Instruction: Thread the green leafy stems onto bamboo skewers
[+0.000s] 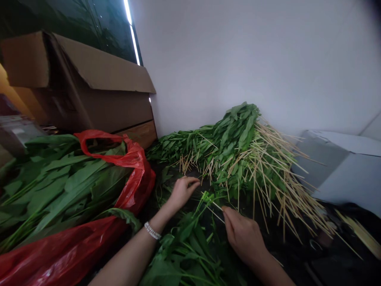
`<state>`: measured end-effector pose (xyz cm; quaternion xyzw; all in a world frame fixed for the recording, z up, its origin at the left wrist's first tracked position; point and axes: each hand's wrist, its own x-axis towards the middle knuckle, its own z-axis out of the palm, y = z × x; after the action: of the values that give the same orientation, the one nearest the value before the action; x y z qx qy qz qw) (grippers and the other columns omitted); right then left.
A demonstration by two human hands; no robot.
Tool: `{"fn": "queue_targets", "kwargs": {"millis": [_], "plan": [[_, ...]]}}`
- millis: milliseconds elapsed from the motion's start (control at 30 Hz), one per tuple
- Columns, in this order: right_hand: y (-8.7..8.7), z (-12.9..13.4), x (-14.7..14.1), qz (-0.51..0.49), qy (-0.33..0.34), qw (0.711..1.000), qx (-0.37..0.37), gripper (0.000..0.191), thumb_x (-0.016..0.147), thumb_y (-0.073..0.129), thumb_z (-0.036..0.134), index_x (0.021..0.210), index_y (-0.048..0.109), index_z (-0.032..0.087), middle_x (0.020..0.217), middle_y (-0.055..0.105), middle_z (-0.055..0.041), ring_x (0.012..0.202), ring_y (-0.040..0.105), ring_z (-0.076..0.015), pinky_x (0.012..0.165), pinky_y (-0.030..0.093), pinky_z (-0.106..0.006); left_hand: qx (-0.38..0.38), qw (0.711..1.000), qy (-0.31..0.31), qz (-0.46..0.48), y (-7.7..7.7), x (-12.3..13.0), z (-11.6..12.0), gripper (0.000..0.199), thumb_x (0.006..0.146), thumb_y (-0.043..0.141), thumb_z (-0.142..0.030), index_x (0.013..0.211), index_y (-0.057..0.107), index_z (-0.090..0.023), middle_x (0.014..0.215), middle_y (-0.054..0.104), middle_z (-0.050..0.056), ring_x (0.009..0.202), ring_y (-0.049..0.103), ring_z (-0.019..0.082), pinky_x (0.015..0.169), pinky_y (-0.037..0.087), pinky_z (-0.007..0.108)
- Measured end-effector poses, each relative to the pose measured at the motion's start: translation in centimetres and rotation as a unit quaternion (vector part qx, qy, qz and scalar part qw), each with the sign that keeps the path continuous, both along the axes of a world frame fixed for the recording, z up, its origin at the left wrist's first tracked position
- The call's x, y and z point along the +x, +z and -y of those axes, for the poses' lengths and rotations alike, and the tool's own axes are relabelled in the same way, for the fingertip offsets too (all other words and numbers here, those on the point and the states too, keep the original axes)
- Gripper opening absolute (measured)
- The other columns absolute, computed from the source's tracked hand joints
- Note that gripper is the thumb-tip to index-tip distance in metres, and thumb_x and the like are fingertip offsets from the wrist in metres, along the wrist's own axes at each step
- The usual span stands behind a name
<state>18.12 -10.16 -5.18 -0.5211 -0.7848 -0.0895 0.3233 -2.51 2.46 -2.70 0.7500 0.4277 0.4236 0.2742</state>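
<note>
My right hand (pixel 245 234) pinches a thin wooden skewer (pixel 218 205) whose far end runs through green stems (pixel 207 197) of leafy greens. A second thin stick lies just below it. Left of those stems, my left hand (pixel 185 191) hovers with its fingers loosely bent and nothing visible in them. White beads circle that wrist. Loose leafy greens (pixel 181 254) lie below and between my hands. Beyond them rises a large heap of skewered leaves (pixel 238 123), with many bare skewer ends (pixel 268 171) fanning out toward the right.
On the left a red plastic bag (pixel 139 174) stands open, full of long green leaves (pixel 65 186). Behind it is an open cardboard box (pixel 110 107). A white box (pixel 351 171) stands at the right, near a bundle of pale sticks (pixel 360 232). A white wall (pixel 253 59) closes off the back.
</note>
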Motion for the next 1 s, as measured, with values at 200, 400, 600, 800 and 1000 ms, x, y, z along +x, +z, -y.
{"fn": "queue_targets", "kwargs": {"millis": [200,400,600,800,1000], "plan": [[-0.33,-0.32,0.18,-0.041,-0.035,0.999,0.006,0.030,0.096,0.033,0.020,0.109,0.059,0.017,0.092,0.071,-0.0057,0.077,0.068,-0.0150,0.067,0.049,-0.021,-0.179,0.963,-0.091,0.178,1.12,0.31,0.50,0.033,0.076,0.069,-0.040,0.097,0.073,-0.014,0.088,0.075,0.009,0.083,0.065,0.020,0.084,0.046,0.031],[-0.16,-0.30,0.09,-0.062,-0.028,0.998,-0.003,0.030,0.095,0.033,0.020,0.110,0.060,0.016,0.095,0.071,-0.0065,0.080,0.069,-0.0157,0.075,0.051,-0.024,-0.248,0.927,-0.134,0.246,1.09,0.57,0.85,0.037,0.068,0.077,-0.038,0.094,0.073,-0.012,0.085,0.074,0.008,0.077,0.065,0.017,0.082,0.047,0.030],[-0.28,-0.32,0.15,-0.065,-0.033,0.997,-0.009,0.031,0.095,0.034,0.020,0.111,0.060,0.015,0.096,0.071,-0.0068,0.083,0.069,-0.0158,0.077,0.050,-0.023,-0.254,0.926,-0.124,0.250,1.06,0.82,0.99,0.033,0.064,0.080,-0.034,0.088,0.074,-0.013,0.078,0.074,0.006,0.072,0.066,0.016,0.079,0.049,0.028],[-0.50,-0.37,0.24,-0.075,-0.032,0.996,-0.023,0.031,0.096,0.034,0.022,0.112,0.060,0.016,0.095,0.071,-0.0058,0.082,0.069,-0.0166,0.077,0.049,-0.024,-0.255,0.927,-0.126,0.246,0.98,0.83,1.06,0.033,0.064,0.080,-0.034,0.088,0.074,-0.013,0.080,0.075,0.006,0.073,0.066,0.016,0.079,0.049,0.028],[-0.64,-0.39,0.19,-0.071,-0.035,0.997,-0.015,0.031,0.096,0.034,0.021,0.111,0.060,0.016,0.094,0.071,-0.0062,0.083,0.069,-0.0179,0.077,0.050,-0.026,-0.253,0.930,-0.119,0.238,0.84,0.81,1.03,0.031,0.064,0.081,-0.032,0.088,0.074,-0.013,0.079,0.074,0.006,0.073,0.065,0.015,0.078,0.048,0.028]]}}
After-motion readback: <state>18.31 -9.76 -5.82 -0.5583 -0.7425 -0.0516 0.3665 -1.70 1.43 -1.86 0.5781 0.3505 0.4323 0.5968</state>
